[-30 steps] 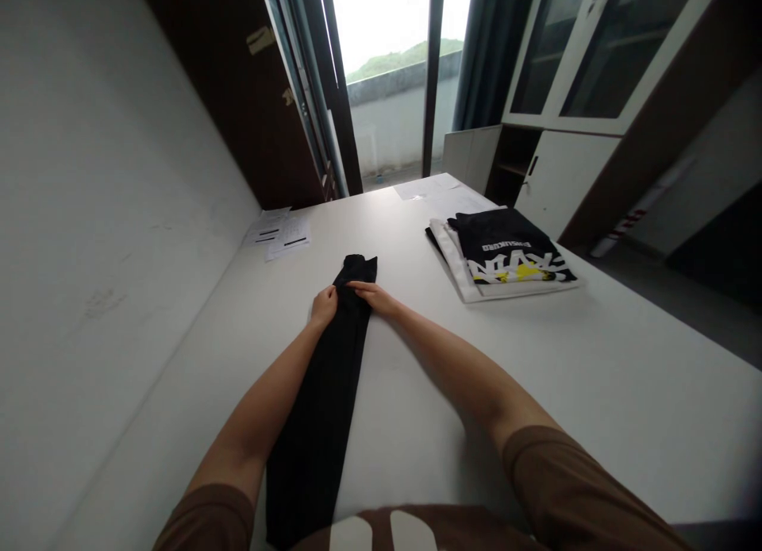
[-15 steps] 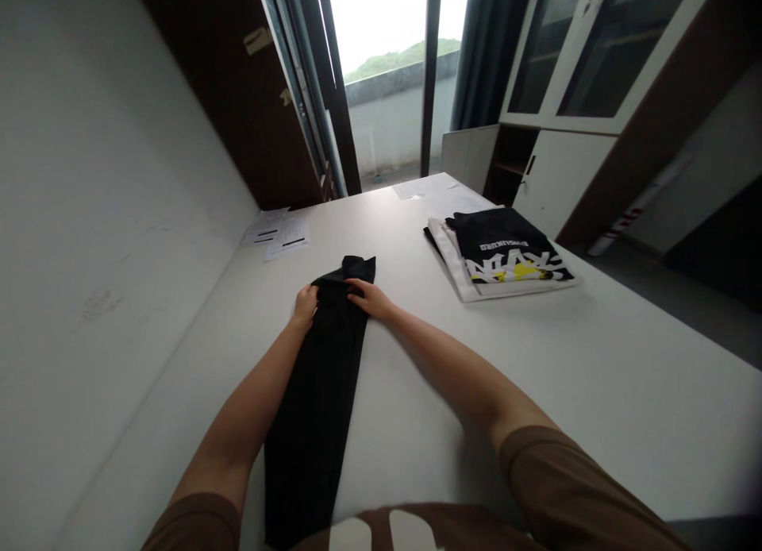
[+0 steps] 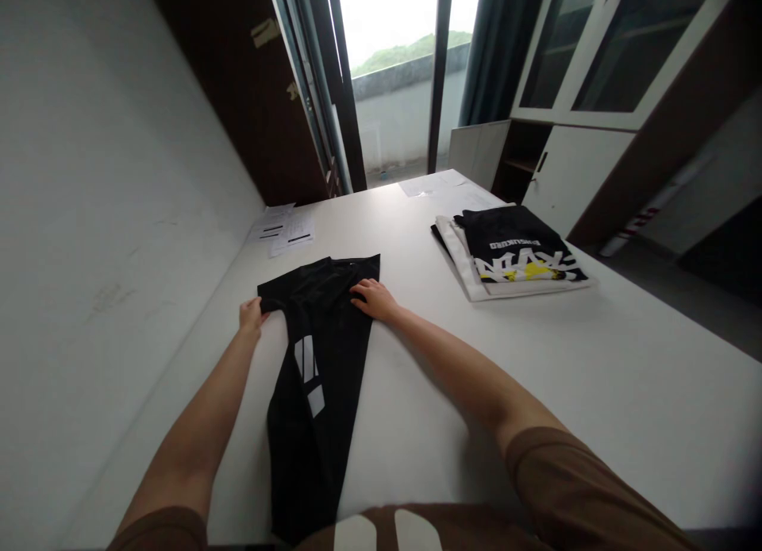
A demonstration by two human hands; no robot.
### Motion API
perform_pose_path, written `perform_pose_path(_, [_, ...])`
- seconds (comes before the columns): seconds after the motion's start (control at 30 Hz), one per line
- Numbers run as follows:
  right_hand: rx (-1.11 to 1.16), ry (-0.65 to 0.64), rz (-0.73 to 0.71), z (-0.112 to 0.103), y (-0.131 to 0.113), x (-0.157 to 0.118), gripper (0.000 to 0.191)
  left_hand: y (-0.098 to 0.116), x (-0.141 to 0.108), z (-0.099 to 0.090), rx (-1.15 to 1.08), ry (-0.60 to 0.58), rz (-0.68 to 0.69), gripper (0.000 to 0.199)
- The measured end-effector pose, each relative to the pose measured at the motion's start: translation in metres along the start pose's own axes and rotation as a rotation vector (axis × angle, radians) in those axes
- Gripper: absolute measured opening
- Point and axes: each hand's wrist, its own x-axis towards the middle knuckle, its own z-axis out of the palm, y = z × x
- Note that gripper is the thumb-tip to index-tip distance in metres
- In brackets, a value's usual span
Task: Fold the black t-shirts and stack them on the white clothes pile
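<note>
A black T-shirt (image 3: pixel 342 352) lies lengthwise on the table in front of me, its near end reaching my body. White printed blocks show on its partly turned-back layer. At its far left corner, my left hand (image 3: pixel 252 316) is closed, pinching the edge of the cloth and stretching it out toward the wall. My right hand (image 3: pixel 375 298) rests on the shirt's far right side, fingers spread on the fabric and pressing it down. Folds run between the two hands.
To the right sits a stack of folded shirts (image 3: pixel 524 249), a black printed one on top of white ones. Papers (image 3: pixel 291 229) lie at the far left by the wall, and more sheets (image 3: pixel 434 183) at the white table's (image 3: pixel 452 408) far edge. Cabinets (image 3: pixel 571 166) stand beyond.
My left hand has moved left, pulling the shirt's upper corner out so the far end is wider and the white print shows. My right hand stays almost in place, its fingers now flatter.
</note>
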Motion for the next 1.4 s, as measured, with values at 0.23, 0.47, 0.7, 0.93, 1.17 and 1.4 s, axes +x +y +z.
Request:
perform_pose_path(0.23, [-0.143,-0.031,-0.023,0.005,-0.036,-0.009,0.068,-0.013,-0.079,0.013,0.398,-0.279,0.613,0.032])
perform_pose_path(0.47, [-0.22,-0.114,-0.091,0.02,-0.064,-0.001,0.05,-0.004,-0.152,-0.002,0.722,-1.089,0.884,0.03])
perform_pose_path(0.7, [-0.129,-0.014,0.015,0.015,-0.038,0.007,0.02,-0.001,-0.122,-0.044,0.984,-1.002,0.724,0.032])
perform_pose_path(0.93, [0.325,0.456,0.508,-0.025,0.032,0.014,0.029,-0.011,-0.075,-0.096,1.124,-0.742,0.57,0.031])
perform_pose_path(1.17, [0.327,0.595,0.603,-0.036,0.078,0.009,0.033,0.004,-0.077,-0.107,1.008,-0.853,0.482,0.035])
perform_pose_path(1.4, [0.289,0.663,0.656,-0.045,0.103,0.005,0.04,0.012,-0.085,-0.102,1.101,-0.931,0.44,0.038])
